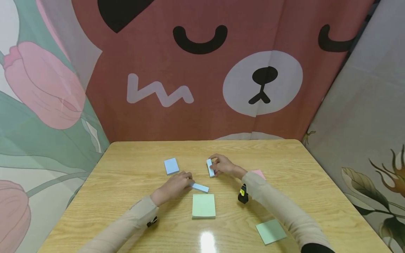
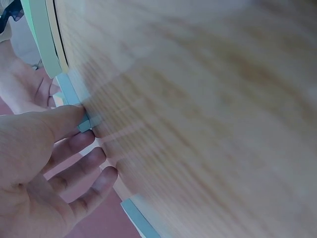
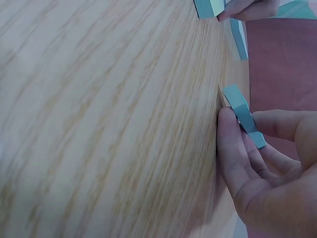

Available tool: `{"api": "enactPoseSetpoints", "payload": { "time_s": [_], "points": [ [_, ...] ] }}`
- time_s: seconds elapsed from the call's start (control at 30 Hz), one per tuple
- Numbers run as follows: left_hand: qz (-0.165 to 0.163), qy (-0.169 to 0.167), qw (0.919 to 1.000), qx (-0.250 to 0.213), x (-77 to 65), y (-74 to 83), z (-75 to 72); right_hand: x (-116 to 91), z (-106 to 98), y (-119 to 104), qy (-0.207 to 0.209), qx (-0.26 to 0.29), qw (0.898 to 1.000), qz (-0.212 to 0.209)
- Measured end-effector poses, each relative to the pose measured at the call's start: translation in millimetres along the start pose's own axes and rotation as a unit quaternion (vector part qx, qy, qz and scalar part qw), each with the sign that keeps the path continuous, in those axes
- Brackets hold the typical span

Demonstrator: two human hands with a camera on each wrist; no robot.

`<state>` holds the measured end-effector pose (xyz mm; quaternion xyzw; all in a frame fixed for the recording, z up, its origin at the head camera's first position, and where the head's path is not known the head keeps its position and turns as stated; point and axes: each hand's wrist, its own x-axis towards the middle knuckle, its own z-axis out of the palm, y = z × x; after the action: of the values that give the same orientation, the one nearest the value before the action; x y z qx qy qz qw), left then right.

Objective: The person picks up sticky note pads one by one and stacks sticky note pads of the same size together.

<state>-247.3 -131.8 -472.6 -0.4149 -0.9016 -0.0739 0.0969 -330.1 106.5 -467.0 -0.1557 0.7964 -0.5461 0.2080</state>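
My left hand (image 1: 174,187) pinches one end of a narrow light-blue sticky-note pad (image 1: 200,188) low over the table. In the left wrist view, the thumb lies over the end of that blue pad (image 2: 69,89), with the fingers below. Farther back, my right hand (image 1: 224,165) holds a second narrow blue sticky-note pad (image 1: 210,168) between thumb and fingers. The right wrist view shows this second pad (image 3: 243,115) tilted, its lower fingers close to the tabletop. A square green sticky-note pad (image 1: 204,206) lies just in front of the left hand's strip.
On the wooden table (image 1: 126,196), a blue sticky-note pad (image 1: 171,166) lies back left. A pink pad (image 1: 259,174) is partly hidden behind the right sleeve. Another green pad (image 1: 271,232) lies front right, beside the right forearm. A patterned cloth (image 1: 202,119) hangs behind the table.
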Motion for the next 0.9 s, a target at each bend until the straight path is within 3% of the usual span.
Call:
{"api": "enactPoseSetpoints", "payload": {
  "time_s": [0.37, 0.67, 0.9],
  "points": [
    [-0.009, -0.01, 0.9998, -0.016, -0.2, 2.3, -4.4, -15, -4, -16, -0.031, 0.041, 0.999, 0.0],
    [-0.002, 0.003, 0.9999, -0.014, -0.1, 1.1, -2.5, -8, -7, 0, -0.029, 0.063, 0.997, 0.018],
    [-0.002, 0.001, 0.9999, -0.012, -0.6, 1.7, -3.4, -11, -9, 0, -0.033, 0.064, 0.997, 0.022]
  ]
}}
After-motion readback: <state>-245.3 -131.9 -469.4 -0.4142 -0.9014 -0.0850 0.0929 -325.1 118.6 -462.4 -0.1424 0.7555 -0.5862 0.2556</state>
